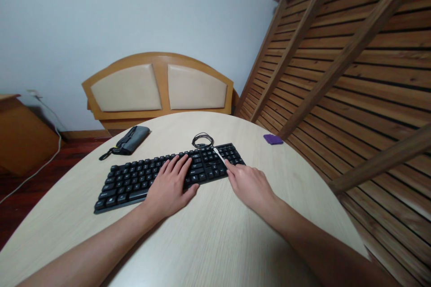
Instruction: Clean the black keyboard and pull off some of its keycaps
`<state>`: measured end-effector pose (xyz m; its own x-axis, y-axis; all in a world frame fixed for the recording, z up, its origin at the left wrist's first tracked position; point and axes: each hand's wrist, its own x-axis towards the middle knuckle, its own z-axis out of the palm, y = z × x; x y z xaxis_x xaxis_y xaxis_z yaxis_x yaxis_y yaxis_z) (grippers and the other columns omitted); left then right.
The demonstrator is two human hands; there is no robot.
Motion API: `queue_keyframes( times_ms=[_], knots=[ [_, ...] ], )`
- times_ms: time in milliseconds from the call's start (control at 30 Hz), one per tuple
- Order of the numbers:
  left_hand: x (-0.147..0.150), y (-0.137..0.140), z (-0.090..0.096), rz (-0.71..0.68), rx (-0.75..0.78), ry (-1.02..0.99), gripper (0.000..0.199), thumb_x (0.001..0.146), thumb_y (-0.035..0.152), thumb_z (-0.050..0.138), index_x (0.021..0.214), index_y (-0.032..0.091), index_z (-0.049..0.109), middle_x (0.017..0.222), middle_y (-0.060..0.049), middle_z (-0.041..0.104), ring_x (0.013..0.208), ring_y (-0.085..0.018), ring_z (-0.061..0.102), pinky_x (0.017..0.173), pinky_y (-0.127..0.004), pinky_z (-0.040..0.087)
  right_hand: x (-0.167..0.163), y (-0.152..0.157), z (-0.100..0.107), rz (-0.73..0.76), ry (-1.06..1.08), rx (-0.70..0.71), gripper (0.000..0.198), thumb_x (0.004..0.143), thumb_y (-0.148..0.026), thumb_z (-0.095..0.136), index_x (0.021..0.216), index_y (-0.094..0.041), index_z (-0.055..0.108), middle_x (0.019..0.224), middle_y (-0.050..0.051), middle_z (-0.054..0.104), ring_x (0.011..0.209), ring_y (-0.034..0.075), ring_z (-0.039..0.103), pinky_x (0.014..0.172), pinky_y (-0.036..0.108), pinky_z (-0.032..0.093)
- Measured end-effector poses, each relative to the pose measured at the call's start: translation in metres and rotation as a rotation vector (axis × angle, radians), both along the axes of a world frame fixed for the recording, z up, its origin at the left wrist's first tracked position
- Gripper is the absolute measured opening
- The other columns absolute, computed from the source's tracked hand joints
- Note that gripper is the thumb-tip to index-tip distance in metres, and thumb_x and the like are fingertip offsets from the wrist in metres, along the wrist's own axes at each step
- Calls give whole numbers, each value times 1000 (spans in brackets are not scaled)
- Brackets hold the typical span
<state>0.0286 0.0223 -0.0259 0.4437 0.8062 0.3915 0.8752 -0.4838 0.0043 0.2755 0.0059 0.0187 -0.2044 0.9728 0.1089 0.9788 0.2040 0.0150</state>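
Observation:
A black computer keyboard (134,179) lies at a slant on the round table. My left hand (170,184) rests flat on it with the fingers spread over the keys, and the thumb reaches past the front edge. Near the right end, my right hand (249,184) is closed around a slim white stick (219,154). The stick's wider far tip points away from me, over the keys beside the number pad. Whether that tip is a small brush or a swab I cannot make out. Behind the keyboard sits its coiled black cable (203,140).
A grey folded pouch (133,140) with a dark strap lies at the table's back left. A folded purple cloth (273,139) is near the right edge of the pale round table (208,242). Beyond stand a headboard (164,85) and a leaning slatted wooden frame (353,76).

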Motion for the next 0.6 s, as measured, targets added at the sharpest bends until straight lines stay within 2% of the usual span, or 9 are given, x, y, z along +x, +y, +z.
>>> queue_keyframes(
  times_ms=[300, 467, 600],
  knots=[
    [0, 0, 0, 1, -3, 1, 71, 92, 54, 53, 149, 12, 43, 155, -15, 45, 144, -37, 38, 118, -57, 32, -5, -5, 1, -43, -94, -18, 42, 103, -24, 39, 142, -22, 56, 91, 9, 76, 78, 22, 74, 65, 29, 51],
    [-1, 0, -1, 1, -6, 7, 72, 92, 54, 53, 149, 12, 42, 156, -15, 44, 144, -37, 38, 118, -57, 33, -8, -21, 6, -54, -186, 0, 43, 101, -17, 41, 140, -19, 58, 88, 10, 75, 74, 22, 73, 61, 28, 49],
    [-2, 0, -2, -4, -2, -4, 71, 92, 54, 53, 150, 13, 42, 156, -14, 44, 144, -37, 38, 118, -57, 32, -11, -37, 12, -55, -237, -37, 47, 98, -10, 43, 142, -19, 57, 85, 11, 74, 72, 20, 72, 59, 26, 47]
  ],
)
